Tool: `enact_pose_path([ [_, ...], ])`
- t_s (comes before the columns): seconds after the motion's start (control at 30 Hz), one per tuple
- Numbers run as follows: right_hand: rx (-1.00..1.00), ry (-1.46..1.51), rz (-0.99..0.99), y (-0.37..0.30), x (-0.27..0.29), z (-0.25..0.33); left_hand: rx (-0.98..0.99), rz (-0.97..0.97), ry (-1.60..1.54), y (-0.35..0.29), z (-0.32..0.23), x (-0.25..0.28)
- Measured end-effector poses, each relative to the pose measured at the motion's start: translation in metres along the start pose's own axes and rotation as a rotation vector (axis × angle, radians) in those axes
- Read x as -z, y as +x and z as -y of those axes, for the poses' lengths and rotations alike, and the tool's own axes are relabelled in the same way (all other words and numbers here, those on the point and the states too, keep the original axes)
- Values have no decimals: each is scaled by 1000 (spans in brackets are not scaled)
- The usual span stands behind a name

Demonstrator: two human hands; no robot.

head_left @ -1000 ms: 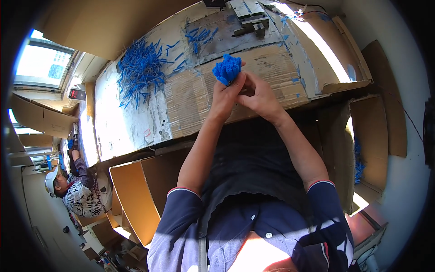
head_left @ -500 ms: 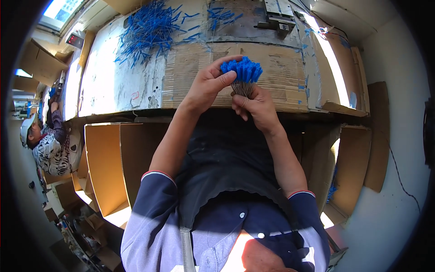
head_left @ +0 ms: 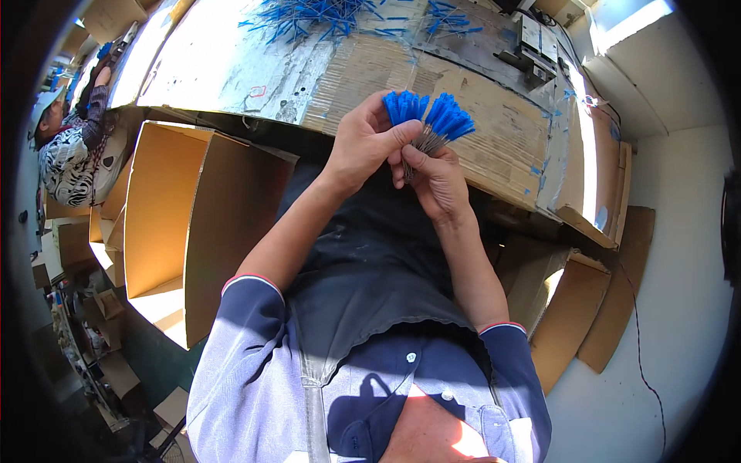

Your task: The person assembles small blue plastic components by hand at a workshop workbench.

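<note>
A bundle of thin wire pieces with blue ends point(head_left: 450, 117) is held between my two hands above the table's near edge, blue ends up. It is parted into two clusters at the top, with a gap between them. My left hand point(head_left: 356, 148) is closed round the left cluster, its thumb across the wires. Below the right cluster, my right hand point(head_left: 440, 184) pinches the bare wire stems between thumb and fingers. The stems' lower ends are partly hidden by my fingers.
A loose pile of blue-ended pieces point(head_left: 312, 17) lies at the far side, a smaller group point(head_left: 448, 15) beside it. A metal fixture point(head_left: 534, 48) stands far right. Cardboard point(head_left: 494, 127) covers the near tabletop. Open cardboard boxes point(head_left: 164, 208) flank me. Another person point(head_left: 71, 158) sits at far left.
The single bundle has been parted into two clusters, the right one tilted to the right. My hands have come closer together, and the view has turned and shifted.
</note>
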State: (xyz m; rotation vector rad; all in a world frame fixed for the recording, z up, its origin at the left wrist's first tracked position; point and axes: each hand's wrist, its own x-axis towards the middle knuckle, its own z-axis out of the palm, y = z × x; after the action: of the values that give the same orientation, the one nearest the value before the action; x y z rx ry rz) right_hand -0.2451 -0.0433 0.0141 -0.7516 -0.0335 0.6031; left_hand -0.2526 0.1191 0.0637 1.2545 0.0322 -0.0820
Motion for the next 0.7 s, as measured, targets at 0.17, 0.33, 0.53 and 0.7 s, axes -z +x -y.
enact_pose_path([
  [0.17, 9, -202, -119, 0, -28, -16, 23, -19, -38, -7, 5, 37],
  [0.33, -46, -108, -1, -1, -48, -26, 141, 120, -254, -19, -1, 72],
  [0.53, -131, -223, -116, 6, -61, -46, 107, 7, -252, -36, 5, 87],
  [0.7, -221, -306, -83, 13, -69, -66, 218, -69, -194, -45, 27, 111],
])
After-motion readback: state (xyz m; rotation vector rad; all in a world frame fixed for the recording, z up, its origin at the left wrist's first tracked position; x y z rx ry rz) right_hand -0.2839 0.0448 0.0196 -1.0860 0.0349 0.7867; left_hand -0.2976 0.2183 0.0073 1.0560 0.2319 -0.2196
